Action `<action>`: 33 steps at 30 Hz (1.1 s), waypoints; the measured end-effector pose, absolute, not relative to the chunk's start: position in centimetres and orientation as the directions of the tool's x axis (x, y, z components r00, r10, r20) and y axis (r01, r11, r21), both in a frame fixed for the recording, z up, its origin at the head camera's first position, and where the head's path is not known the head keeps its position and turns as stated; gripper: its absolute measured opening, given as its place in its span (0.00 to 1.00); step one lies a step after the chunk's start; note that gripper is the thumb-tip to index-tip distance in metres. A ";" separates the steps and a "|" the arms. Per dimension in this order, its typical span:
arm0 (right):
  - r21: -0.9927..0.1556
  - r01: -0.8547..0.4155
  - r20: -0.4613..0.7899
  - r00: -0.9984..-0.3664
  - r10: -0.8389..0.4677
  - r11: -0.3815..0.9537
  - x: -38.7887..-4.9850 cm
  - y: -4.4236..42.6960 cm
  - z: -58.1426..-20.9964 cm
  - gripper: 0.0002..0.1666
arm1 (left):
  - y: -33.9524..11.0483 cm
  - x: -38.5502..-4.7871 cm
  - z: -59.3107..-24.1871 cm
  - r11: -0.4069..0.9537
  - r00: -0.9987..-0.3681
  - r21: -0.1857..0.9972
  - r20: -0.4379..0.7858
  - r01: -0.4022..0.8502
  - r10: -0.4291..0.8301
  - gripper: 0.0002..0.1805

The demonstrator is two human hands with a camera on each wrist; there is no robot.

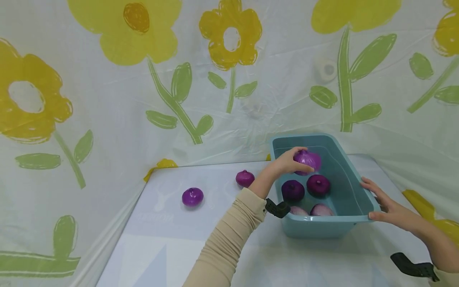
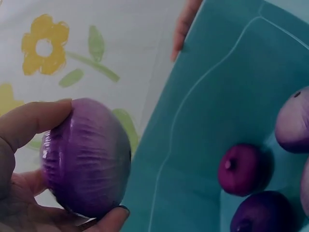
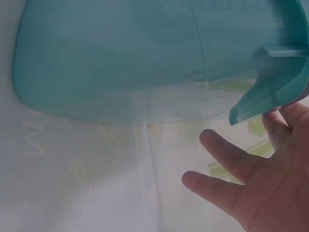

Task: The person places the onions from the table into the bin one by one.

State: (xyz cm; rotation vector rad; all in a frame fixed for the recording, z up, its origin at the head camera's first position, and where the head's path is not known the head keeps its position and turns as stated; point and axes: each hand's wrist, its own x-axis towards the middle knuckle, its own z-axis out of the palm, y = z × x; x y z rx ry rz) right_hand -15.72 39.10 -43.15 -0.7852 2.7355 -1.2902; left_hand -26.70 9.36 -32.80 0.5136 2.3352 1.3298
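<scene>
A purple onion [image 1: 309, 160] is gripped by my left hand [image 1: 285, 162] over the far part of a teal plastic basin [image 1: 315, 229]. In the left wrist view, thumb and fingers curl round this onion [image 2: 89, 159], which is held up off the basin floor. Two dark purple onions, one left [image 1: 293, 191] and one right [image 1: 318, 185], lie inside the basin. Closer to its near wall are two paler onions [image 1: 322, 210], partly hidden by the rim. My right hand [image 1: 394, 210] touches the basin's right rim near the front corner, its fingers [image 3: 231, 157] mostly straight and spread.
Two more purple onions sit on the white table [image 1: 161, 223] left of the basin: one [image 1: 192, 197] farther left, another [image 1: 245, 178] beside my left forearm. A flower-printed curtain [image 1: 251, 91] hangs behind the table. Black straps [image 1: 277, 208] circle both wrists.
</scene>
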 end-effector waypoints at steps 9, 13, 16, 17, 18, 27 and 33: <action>-0.729 -0.432 0.187 -0.872 -0.453 0.531 -15.6 39.1 -43.0 0.46 | 8.0 -26.7 -32.9 0.420 -0.849 0.906 -0.176 0.059 0.498 0.35; -0.734 -0.433 0.188 -0.870 -0.455 0.523 -15.5 39.0 -42.8 0.47 | 7.0 -27.3 -32.8 0.383 -0.868 0.920 -0.121 0.085 0.482 0.34; -0.730 -0.441 0.196 -0.867 -0.458 0.523 -15.6 39.1 -43.0 0.48 | 5.9 -27.8 -32.7 0.363 -0.890 0.927 -0.085 0.094 0.449 0.34; -0.728 -0.443 0.197 -0.866 -0.459 0.523 -15.7 39.1 -43.1 0.48 | 5.4 -28.1 -32.6 0.365 -0.899 0.926 -0.073 0.101 0.432 0.34; -0.726 -0.445 0.199 -0.865 -0.460 0.524 -15.7 39.2 -43.1 0.48 | 5.0 -28.3 -32.7 0.364 -0.908 0.926 -0.062 0.103 0.414 0.34; -0.724 -0.429 0.180 -0.873 -0.453 0.540 -15.7 39.1 -43.0 0.48 | 0.1 -30.1 -35.3 0.589 -0.962 0.773 0.095 0.234 0.257 0.34; -0.722 -0.431 0.178 -0.872 -0.456 0.541 -15.8 39.1 -43.0 0.47 | -2.7 -31.1 -39.6 0.729 -0.966 0.643 0.072 0.235 0.249 0.34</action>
